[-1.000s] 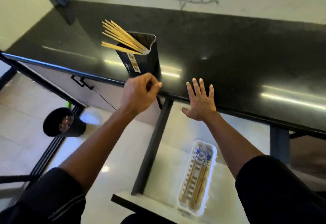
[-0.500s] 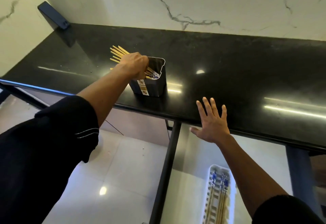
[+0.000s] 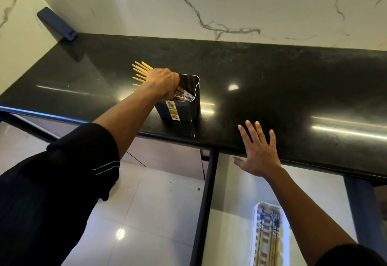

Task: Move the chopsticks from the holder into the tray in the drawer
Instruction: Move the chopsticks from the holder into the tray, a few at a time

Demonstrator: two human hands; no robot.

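The left hand (image 3: 162, 82) grips the chopsticks (image 3: 139, 72) in the holder (image 3: 184, 106) near the counter's front edge; lift straight up, bundle tight, right hand (image 3: 258, 152) spread flat.

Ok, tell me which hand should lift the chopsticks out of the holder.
Left. The left hand is wrapped round the chopsticks in the holder; the right hand is spread open over the countertop edge, apart from them.
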